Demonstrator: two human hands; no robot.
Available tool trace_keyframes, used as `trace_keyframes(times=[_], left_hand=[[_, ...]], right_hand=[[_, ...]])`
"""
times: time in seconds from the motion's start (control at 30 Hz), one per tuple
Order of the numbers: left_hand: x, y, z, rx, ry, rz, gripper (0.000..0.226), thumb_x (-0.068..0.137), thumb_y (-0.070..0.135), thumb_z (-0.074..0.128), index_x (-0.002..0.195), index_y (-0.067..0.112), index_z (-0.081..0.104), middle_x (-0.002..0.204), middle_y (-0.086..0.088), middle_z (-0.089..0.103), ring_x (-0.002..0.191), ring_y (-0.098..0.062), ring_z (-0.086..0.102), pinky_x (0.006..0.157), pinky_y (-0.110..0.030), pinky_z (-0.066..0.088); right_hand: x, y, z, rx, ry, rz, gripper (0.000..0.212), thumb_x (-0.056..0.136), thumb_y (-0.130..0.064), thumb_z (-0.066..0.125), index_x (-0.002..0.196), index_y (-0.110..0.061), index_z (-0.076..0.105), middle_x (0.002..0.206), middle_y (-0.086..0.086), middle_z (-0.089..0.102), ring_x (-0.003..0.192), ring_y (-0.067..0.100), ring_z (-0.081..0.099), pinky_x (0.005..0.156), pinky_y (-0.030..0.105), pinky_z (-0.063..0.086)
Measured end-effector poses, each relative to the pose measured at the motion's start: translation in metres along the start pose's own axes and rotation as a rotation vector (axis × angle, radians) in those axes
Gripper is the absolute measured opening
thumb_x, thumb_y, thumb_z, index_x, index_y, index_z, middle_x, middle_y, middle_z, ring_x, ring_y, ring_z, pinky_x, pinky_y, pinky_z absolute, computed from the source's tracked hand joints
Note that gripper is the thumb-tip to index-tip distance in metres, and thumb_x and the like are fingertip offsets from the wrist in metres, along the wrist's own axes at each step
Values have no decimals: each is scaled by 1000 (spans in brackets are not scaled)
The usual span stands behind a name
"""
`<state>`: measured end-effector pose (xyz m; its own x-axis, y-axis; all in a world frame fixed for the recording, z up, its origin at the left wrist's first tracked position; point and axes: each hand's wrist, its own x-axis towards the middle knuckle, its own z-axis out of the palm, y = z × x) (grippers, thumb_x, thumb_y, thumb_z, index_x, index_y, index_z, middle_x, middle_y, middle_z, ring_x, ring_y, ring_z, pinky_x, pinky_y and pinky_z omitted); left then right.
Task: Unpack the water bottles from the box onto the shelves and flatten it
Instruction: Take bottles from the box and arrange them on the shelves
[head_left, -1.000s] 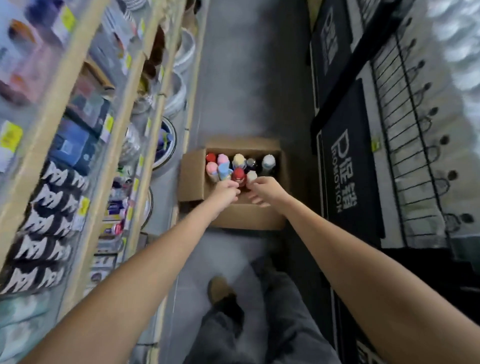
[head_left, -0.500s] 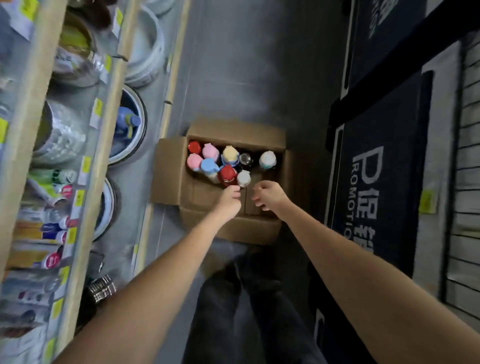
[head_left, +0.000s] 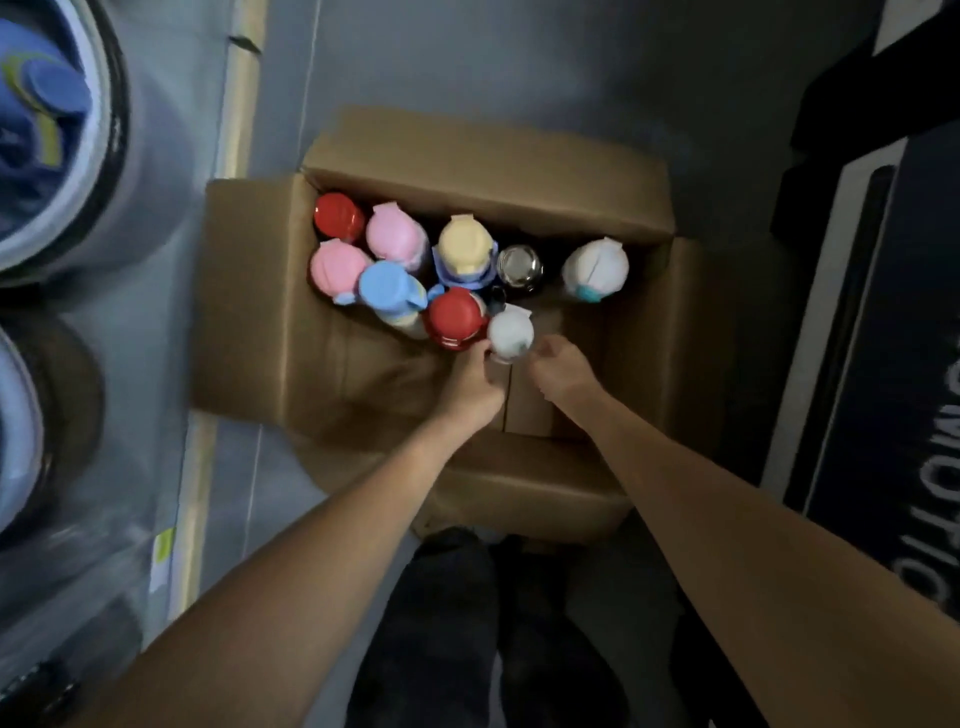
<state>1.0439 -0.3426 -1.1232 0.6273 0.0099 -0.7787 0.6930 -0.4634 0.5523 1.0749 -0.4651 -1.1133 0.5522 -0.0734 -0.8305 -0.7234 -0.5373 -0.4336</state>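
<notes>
An open cardboard box stands on the grey floor with its flaps folded outward. Several water bottles stand upright in its far half, their caps red, pink, yellow, blue, steel and white. Nearest me are a red-capped bottle and a small white-capped bottle. My left hand reaches in with curled fingers touching between these two bottles. My right hand is curled just right of the white-capped bottle, fingertips at its side. A firm grip is not visible on either.
Shelving with round basins and a pale shelf edge runs along the left. A dark promotion sign stands to the right. My legs are right below the box in the narrow aisle.
The view has dropped closer to the box. Both hands moved forward from the near flap to the red-capped and white-capped bottles.
</notes>
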Motion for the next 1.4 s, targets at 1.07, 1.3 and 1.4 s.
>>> trace_keyframes(times=[1.07, 1.3, 1.4], left_hand=[[-63, -25, 13, -137, -120, -28, 70, 88, -7, 45, 148, 22, 23, 152, -5, 28, 137, -18, 33, 112, -33, 32], [-148, 36, -45, -44, -179, 14, 88, 83, -8, 51, 152, 26, 7, 159, -1, 10, 145, -17, 15, 116, -28, 20], [-201, 69, -85, -49, -160, 49, 89, 78, -12, 46, 151, 25, 12, 157, -2, 17, 143, -19, 22, 116, -32, 25]], right_hand=[[-56, 41, 3, 95, 77, 159, 52, 85, -30, 66, 129, -16, 42, 111, 3, 49, 97, 20, 50, 57, 22, 41], [-168, -25, -29, -105, -67, 9, 48, 83, -33, 66, 124, -16, 46, 119, 9, 53, 106, 27, 57, 90, 46, 52], [-221, -72, -47, -267, -137, -136, 53, 81, -31, 68, 126, -15, 47, 122, 10, 55, 110, 24, 55, 92, 40, 50]])
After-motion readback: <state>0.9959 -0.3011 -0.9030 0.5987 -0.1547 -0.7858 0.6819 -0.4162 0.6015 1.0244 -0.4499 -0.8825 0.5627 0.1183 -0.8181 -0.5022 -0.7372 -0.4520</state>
